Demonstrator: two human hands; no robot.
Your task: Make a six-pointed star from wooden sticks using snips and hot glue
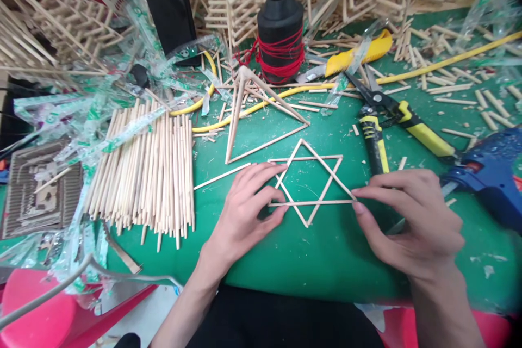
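Note:
Two overlapping triangles of thin wooden sticks form a six-pointed star (322,203) on the green tabletop (253,261). My left hand (248,212) grips the star's left corner, thumb and fingers closed around the stick ends. At the right corner, my right hand (408,217) pinches the tip between thumb and forefinger. Just beyond the star stands a pyramid-like frame of sticks (271,141), joined at its top. A single loose stick (222,176) lies left of the star, its right end close to my left hand.
A thick row of sticks (142,174) lies at left, beside a cardboard piece (41,185). Behind are a black cone with red string (281,38), a yellow cutter knife (359,54) and a yellow cable (440,62). Pruning shears (379,100) and a blue glue gun (485,174) lie right.

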